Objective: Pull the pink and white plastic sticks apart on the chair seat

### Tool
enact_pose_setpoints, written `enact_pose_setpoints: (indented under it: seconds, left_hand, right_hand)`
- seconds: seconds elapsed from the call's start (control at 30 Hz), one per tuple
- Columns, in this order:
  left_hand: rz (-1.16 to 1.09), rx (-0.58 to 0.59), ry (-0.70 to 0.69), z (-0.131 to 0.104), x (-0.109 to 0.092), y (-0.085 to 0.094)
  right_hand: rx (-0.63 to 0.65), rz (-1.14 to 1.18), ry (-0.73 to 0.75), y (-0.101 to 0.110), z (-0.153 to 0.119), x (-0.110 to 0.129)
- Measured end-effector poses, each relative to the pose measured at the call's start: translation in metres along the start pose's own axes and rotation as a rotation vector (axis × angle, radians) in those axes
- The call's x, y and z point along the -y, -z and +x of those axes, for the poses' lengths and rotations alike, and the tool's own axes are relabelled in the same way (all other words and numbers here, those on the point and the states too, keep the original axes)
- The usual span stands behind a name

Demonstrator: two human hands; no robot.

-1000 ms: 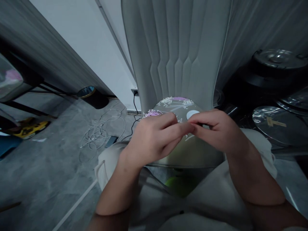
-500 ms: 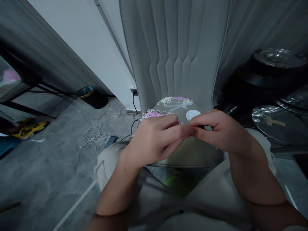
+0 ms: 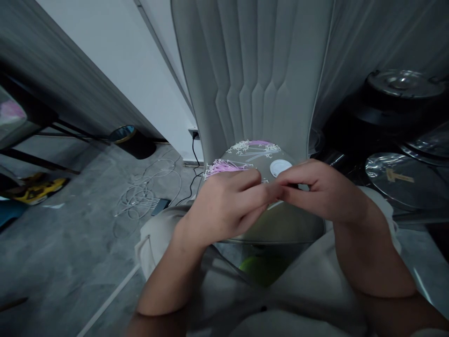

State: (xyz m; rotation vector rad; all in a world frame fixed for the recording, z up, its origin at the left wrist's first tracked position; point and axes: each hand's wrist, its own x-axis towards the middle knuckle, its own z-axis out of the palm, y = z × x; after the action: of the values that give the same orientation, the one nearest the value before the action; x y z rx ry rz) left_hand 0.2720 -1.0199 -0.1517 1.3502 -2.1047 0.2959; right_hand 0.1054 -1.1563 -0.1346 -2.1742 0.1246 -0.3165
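2 hands meet above the seat (image 3: 291,227), fingertips together in a narrow pinch; the left hand (image 3: 224,201) has its fingers curled, the right hand (image 3: 321,192) shows a small gap between thumb and forefinger; whether they grip anything cannot be told, as the fingers hide it. 2 pink bundles lie on the seat; the near bundle (image 3: 224,165) is partly covered by the left hand, the far bundle (image 3: 261,142) is by the backrest (image 3: 259,61); their white ends overlap too much to count; 1 white disc (image 3: 279,167) lies just beyond the right hand. The seat's front edge runs between the forearms, with bare seat behind it; open floor (image 3: 66,262) spreads to the left, with 1 bin (image 3: 136,144) and 1 cable tangle (image 3: 138,201).
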Motion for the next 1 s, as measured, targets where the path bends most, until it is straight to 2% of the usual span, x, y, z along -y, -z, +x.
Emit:
enact_pose_setpoints:
  seconds: [0.2,0.57,1.0]
  left_hand:
    - [-0.01,-0.058,-0.036,0.0,0.0021,-0.003]
    - [-0.018,-0.006,-0.014,-0.0014,0.0058,-0.0029]
    - [0.002,-0.037,-0.031,-0.0012,0.0061,-0.0058]
  right_hand:
    - [-0.025,0.007,0.017,0.0004,-0.0005,0.0003]
    - [0.011,-0.001,-0.013,0.0011,-0.0003,-0.0013]
    - [0.001,0.014,-0.032,0.0006,0.0017,0.0009]
